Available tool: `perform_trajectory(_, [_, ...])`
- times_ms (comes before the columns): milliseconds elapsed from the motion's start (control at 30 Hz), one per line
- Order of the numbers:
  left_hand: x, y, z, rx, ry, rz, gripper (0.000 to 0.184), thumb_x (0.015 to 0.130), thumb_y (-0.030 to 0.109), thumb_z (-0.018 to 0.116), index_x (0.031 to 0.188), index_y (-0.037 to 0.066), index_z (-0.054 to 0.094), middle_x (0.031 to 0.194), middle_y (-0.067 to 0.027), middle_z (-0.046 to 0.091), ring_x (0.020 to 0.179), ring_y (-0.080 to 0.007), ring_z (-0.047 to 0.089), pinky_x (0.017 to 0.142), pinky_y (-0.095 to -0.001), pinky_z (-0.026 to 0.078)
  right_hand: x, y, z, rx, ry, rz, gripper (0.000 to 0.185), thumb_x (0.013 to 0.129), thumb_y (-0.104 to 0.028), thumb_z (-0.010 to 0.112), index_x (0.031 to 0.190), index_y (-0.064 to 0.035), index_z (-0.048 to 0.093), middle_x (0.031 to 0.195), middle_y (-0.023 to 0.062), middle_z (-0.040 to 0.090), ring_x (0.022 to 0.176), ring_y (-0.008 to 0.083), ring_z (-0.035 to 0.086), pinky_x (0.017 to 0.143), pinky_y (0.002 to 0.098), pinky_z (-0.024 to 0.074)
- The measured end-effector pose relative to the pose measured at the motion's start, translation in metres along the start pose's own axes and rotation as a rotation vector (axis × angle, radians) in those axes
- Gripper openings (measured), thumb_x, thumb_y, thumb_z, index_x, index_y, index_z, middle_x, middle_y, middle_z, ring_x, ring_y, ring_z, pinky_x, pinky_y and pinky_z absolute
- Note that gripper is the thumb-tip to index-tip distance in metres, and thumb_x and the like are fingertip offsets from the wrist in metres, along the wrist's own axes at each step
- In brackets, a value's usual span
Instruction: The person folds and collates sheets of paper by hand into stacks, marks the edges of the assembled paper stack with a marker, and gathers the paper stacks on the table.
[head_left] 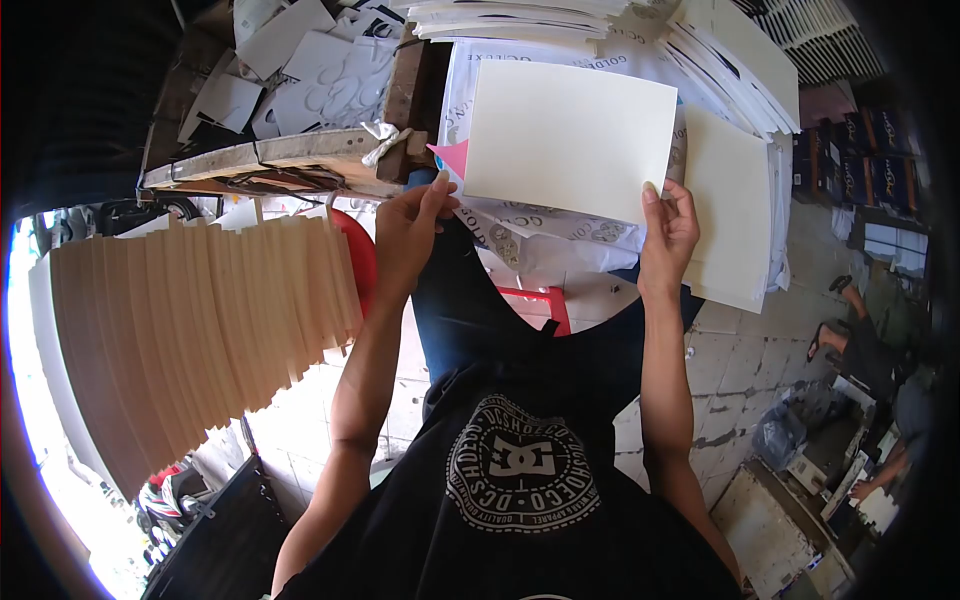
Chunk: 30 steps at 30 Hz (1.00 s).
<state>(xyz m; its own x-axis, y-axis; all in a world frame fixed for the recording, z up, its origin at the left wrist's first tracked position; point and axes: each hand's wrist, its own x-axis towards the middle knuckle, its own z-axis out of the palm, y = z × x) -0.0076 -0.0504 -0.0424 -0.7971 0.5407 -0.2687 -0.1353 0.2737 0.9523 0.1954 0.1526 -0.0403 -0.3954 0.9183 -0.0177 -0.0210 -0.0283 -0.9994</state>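
Note:
A blank cream sheet of card (pixel 570 135) lies in front of me over printed wrapping paper (pixel 600 232). My right hand (pixel 668 235) pinches its lower right corner, thumb on top. Just off the sheet's lower left corner is my left hand (pixel 415 220), closed with thumb and fingertips together; whatever it may hold is too small to make out. Close above that thumb, a pink pointed piece (pixel 452 157) sticks out from beside the sheet's left edge.
Larger cream sheets (pixel 730 215) are stacked at the right, with more paper piles (pixel 520 20) behind. A wooden bin (pixel 270 160) holds white scraps (pixel 310 75). Leftward stands a long row of tan-edged boards (pixel 200 330). Other people's legs (pixel 850 320) and an arm show far right.

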Motion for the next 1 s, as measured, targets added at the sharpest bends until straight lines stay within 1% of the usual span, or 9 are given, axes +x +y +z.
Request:
perform_trajectory(67, [0.004, 0.001, -0.001, -0.037, -0.032, -0.069, 0.038, 0.092, 0.037, 0.066, 0.095, -0.001, 0.074, 0.076, -0.0051, 0.07, 0.068, -0.0066, 0.06, 0.06, -0.0218, 0.045, 0.001, 0.002, -0.001, -0.002, -0.008, -0.009, 0.02, 0.095, -0.008, 0.062, 0.112, -0.0003, 0.054, 0.097, 0.0084, 0.069, 0.09, 0.0065, 0.059, 0.081, 0.0207, 0.0441])
perform_trajectory(133, [0.006, 0.002, -0.002, -0.001, -0.065, -0.053, 0.04, 0.091, 0.038, 0.067, 0.092, -0.001, 0.074, 0.074, -0.0048, 0.069, 0.066, -0.0061, 0.058, 0.059, -0.0215, 0.044, 0.001, 0.005, -0.002, -0.01, -0.007, -0.024, 0.023, 0.095, -0.009, 0.062, 0.114, 0.0016, 0.054, 0.099, 0.0117, 0.069, 0.092, 0.0082, 0.062, 0.08, 0.0204, 0.0459])
perform_trajectory(233, [0.005, 0.007, 0.0, 0.065, -0.107, -0.056, 0.04, 0.09, 0.038, 0.068, 0.088, -0.002, 0.074, 0.072, -0.0044, 0.069, 0.063, -0.0059, 0.056, 0.057, -0.0215, 0.043, 0.002, 0.007, -0.003, -0.024, -0.011, -0.036, 0.023, 0.095, -0.009, 0.062, 0.114, 0.0017, 0.054, 0.098, 0.0109, 0.069, 0.089, 0.0069, 0.062, 0.075, 0.0189, 0.0449])
perform_trajectory(433, [0.006, 0.006, 0.005, 0.116, -0.113, -0.046, 0.04, 0.089, 0.037, 0.07, 0.083, -0.003, 0.074, 0.068, -0.0042, 0.067, 0.06, -0.0062, 0.055, 0.054, -0.0216, 0.042, 0.002, 0.002, 0.0, -0.063, 0.001, -0.014, 0.022, 0.095, -0.01, 0.063, 0.113, 0.0017, 0.055, 0.085, 0.0052, 0.068, 0.075, 0.0024, 0.055, 0.064, 0.0172, 0.0414])
perform_trajectory(633, [0.005, 0.008, 0.006, 0.129, -0.087, -0.056, 0.039, 0.089, 0.037, 0.07, 0.082, -0.002, 0.073, 0.066, -0.0036, 0.066, 0.058, -0.0067, 0.055, 0.053, -0.0213, 0.041, 0.007, 0.006, -0.002, -0.132, 0.042, -0.074, 0.015, 0.095, -0.013, 0.065, 0.093, 0.0011, 0.062, 0.076, 0.0006, 0.065, 0.062, 0.0006, 0.046, 0.057, 0.0165, 0.0349])
perform_trajectory(667, [0.005, 0.008, 0.006, 0.13, -0.087, -0.055, 0.039, 0.089, 0.037, 0.07, 0.082, -0.002, 0.073, 0.066, -0.0035, 0.066, 0.058, -0.0067, 0.055, 0.053, -0.0212, 0.041, 0.008, 0.004, -0.004, -0.125, 0.025, -0.113, 0.017, 0.091, -0.015, 0.069, 0.084, 0.0001, 0.064, 0.075, 0.0002, 0.063, 0.064, 0.0042, 0.047, 0.059, 0.0198, 0.0379])
perform_trajectory(767, [0.005, 0.004, 0.007, 0.082, -0.087, -0.049, 0.039, 0.089, 0.037, 0.071, 0.082, -0.001, 0.072, 0.066, -0.0034, 0.065, 0.058, -0.0069, 0.055, 0.054, -0.0212, 0.042, 0.015, 0.01, -0.014, -0.477, 0.071, -0.308, 0.018, 0.087, -0.015, 0.074, 0.081, -0.0005, 0.064, 0.077, 0.003, 0.06, 0.07, 0.0114, 0.052, 0.065, 0.0266, 0.0426])
perform_trajectory(800, [0.005, 0.004, 0.007, 0.069, -0.088, -0.046, 0.038, 0.089, 0.036, 0.071, 0.082, -0.001, 0.072, 0.066, -0.0033, 0.065, 0.058, -0.0068, 0.055, 0.054, -0.0212, 0.042, 0.016, 0.008, -0.014, -0.511, 0.077, -0.314, 0.019, 0.083, -0.014, 0.076, 0.079, -0.0004, 0.063, 0.081, 0.0066, 0.057, 0.077, 0.0187, 0.054, 0.071, 0.0326, 0.0445])
perform_trajectory(1000, [0.006, 0.002, 0.007, 0.037, -0.099, -0.037, 0.036, 0.089, 0.034, 0.071, 0.082, -0.001, 0.072, 0.065, -0.0029, 0.065, 0.057, -0.0062, 0.053, 0.053, -0.0208, 0.041, 0.015, 0.008, -0.012, -0.498, 0.073, -0.357, 0.021, 0.082, -0.013, 0.075, 0.076, -0.0003, 0.06, 0.082, 0.007, 0.058, 0.08, 0.0202, 0.055, 0.075, 0.0328, 0.0452])
